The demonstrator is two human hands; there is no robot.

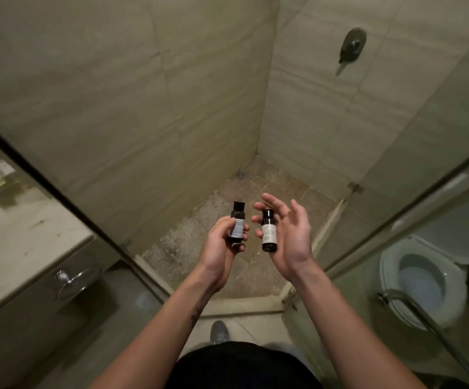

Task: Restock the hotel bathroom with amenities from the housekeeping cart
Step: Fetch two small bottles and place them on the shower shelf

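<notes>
My left hand (222, 248) is wrapped around a small dark amenity bottle with a black cap and a bluish label (236, 222), held upright. A second dark bottle with a black cap and a white label (268, 231) rests upright against the palm of my right hand (289, 237), whose fingers are spread and only loosely curled. Both hands are raised side by side at the doorway of the shower stall, above its stone floor (255, 192).
Beige tiled walls enclose the shower, with a mixer handle (352, 46) high on the right wall. Glass panels flank the opening. A vanity counter (17, 242) with a towel ring (69, 279) stands to the left. A toilet (421, 279) and a grab bar (413, 307) are on the right.
</notes>
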